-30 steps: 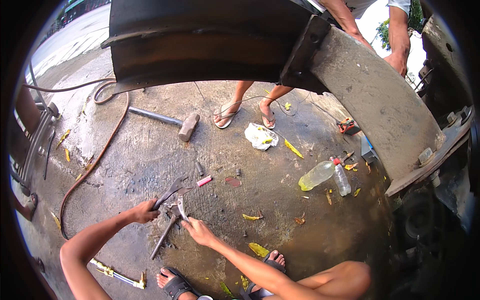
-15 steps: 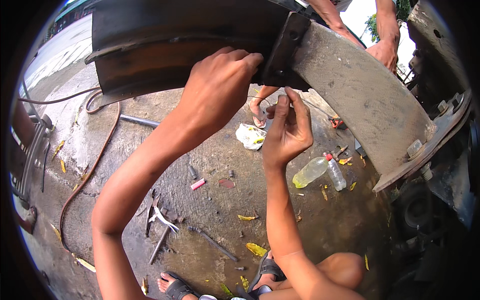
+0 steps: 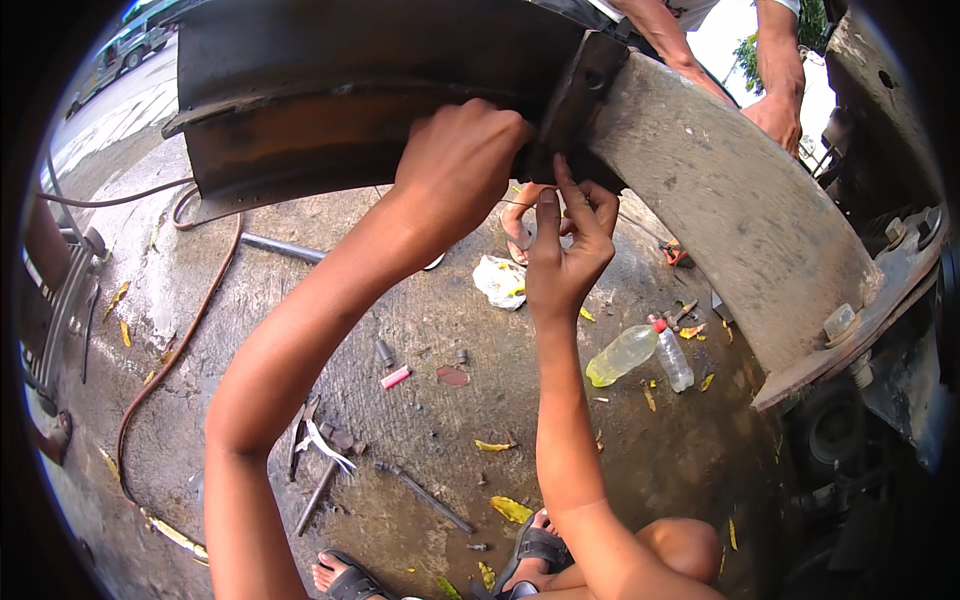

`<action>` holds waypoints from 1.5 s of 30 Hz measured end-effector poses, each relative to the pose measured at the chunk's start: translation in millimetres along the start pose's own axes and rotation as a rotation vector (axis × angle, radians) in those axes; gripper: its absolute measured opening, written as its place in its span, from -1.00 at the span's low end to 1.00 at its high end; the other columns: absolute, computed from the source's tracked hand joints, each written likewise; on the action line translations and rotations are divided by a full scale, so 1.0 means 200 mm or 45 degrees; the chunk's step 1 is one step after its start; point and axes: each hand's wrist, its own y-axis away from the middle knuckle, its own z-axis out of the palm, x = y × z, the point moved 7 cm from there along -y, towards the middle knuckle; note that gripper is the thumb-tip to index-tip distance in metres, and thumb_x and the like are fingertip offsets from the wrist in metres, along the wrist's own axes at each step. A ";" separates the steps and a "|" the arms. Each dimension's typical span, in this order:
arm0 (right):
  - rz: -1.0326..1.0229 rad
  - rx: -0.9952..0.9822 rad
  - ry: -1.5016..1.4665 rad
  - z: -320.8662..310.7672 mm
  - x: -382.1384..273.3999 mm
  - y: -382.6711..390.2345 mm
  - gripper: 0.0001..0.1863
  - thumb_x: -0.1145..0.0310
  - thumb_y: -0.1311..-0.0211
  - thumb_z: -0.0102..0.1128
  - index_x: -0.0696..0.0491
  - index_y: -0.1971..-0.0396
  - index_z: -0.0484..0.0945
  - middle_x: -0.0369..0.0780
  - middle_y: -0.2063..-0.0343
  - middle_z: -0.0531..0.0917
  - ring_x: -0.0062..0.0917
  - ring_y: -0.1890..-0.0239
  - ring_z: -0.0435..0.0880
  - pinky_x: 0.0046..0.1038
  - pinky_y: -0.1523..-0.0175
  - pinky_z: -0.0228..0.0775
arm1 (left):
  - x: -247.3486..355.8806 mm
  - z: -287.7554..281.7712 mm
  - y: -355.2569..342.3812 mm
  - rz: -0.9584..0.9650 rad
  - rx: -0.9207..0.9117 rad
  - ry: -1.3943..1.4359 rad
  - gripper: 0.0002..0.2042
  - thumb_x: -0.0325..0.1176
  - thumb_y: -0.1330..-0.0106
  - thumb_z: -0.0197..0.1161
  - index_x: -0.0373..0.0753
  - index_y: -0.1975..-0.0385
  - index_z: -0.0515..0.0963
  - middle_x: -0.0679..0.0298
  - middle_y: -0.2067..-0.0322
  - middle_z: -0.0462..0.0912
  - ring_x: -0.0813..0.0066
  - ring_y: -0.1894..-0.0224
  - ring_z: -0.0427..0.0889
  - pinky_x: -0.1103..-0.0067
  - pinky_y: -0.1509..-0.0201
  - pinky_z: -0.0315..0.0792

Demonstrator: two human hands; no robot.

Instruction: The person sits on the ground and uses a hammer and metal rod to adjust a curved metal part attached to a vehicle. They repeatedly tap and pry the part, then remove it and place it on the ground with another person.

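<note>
My left hand (image 3: pixel 455 165) has curled fingers against the dark curved steel panel (image 3: pixel 360 50), just left of a drilled bracket (image 3: pixel 590 70); whatever it grips is hidden and its fingers are slightly blurred. My right hand (image 3: pixel 565 255) is raised beside it, thumb and fingers apart, with the index fingertip at the bracket's lower edge. A thin wire passes near the right thumb. Pliers (image 3: pixel 325 445) and metal bars (image 3: pixel 420 490) lie on the concrete below.
A co-worker's hands (image 3: pixel 770 120) are behind the wide weathered steel plate (image 3: pixel 720 200). On the floor are a sledgehammer handle (image 3: pixel 280 247), a brown hose (image 3: pixel 180 360), a white plastic bag (image 3: pixel 498 282) and two plastic bottles (image 3: pixel 620 360). A vehicle (image 3: pixel 130 55) is on the road.
Both my hands have risen from the pliers, now left on the floor, to the steel panel and bracket. Since half a second ago they have shifted slightly, the right index finger reaching higher.
</note>
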 end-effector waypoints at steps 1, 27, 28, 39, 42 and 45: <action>0.028 -0.027 -0.016 0.00 0.00 0.00 -0.62 0.46 -0.37 0.28 0.03 -0.16 0.72 -0.24 0.19 0.43 -0.55 0.19 0.44 -0.50 0.12 0.34 | -0.01 0.02 0.00 -0.014 -0.050 0.004 -0.86 -0.53 -0.18 0.28 -0.25 0.26 0.65 0.05 0.30 0.68 0.01 0.16 0.71 0.17 0.14 0.59; 0.352 -0.465 -0.399 0.03 -0.13 0.02 -0.42 0.52 -0.45 0.22 0.36 -0.38 0.31 -0.27 0.37 0.65 -0.76 0.39 0.56 -0.66 0.29 0.44 | -0.03 0.02 -0.06 -0.104 -0.224 0.189 -0.75 -0.39 -0.13 0.40 -0.25 0.18 0.74 0.00 0.31 0.75 -0.08 0.17 0.74 0.20 0.09 0.60; 0.371 -0.463 -0.442 0.03 -0.12 0.02 -0.42 0.51 -0.46 0.22 0.37 -0.38 0.30 -0.26 0.38 0.66 -0.76 0.38 0.57 -0.66 0.30 0.44 | -0.03 0.03 -0.06 -0.127 -0.237 0.206 -0.78 -0.40 -0.14 0.39 -0.27 0.21 0.73 -0.01 0.30 0.74 -0.09 0.16 0.73 0.18 0.07 0.61; 0.336 -0.276 -0.459 0.06 -0.12 0.08 -0.34 0.42 -0.51 0.24 0.36 -0.44 0.21 -0.28 0.40 0.65 -0.79 0.45 0.54 -0.70 0.39 0.35 | -0.02 0.02 -0.03 -0.107 -0.140 0.145 -0.79 -0.45 -0.12 0.35 -0.33 0.24 0.67 -0.07 0.38 0.72 -0.17 0.25 0.71 0.14 0.18 0.60; 0.366 -0.269 -0.487 0.04 -0.13 0.08 -0.36 0.44 -0.46 0.26 0.33 -0.43 0.26 -0.25 0.37 0.67 -0.78 0.46 0.59 -0.71 0.41 0.33 | -0.02 0.00 -0.03 -0.149 -0.033 0.219 -0.85 -0.47 -0.14 0.30 -0.33 0.30 0.68 -0.10 0.42 0.70 -0.18 0.28 0.69 0.13 0.21 0.58; 0.377 -0.234 -0.524 0.04 -0.13 0.08 -0.38 0.46 -0.44 0.26 0.32 -0.41 0.30 -0.24 0.36 0.67 -0.78 0.45 0.61 -0.72 0.41 0.31 | -0.03 0.05 -0.03 -0.303 -0.081 0.283 -0.90 -0.50 -0.18 0.23 -0.35 0.40 0.66 -0.14 0.49 0.65 -0.21 0.33 0.68 0.12 0.24 0.55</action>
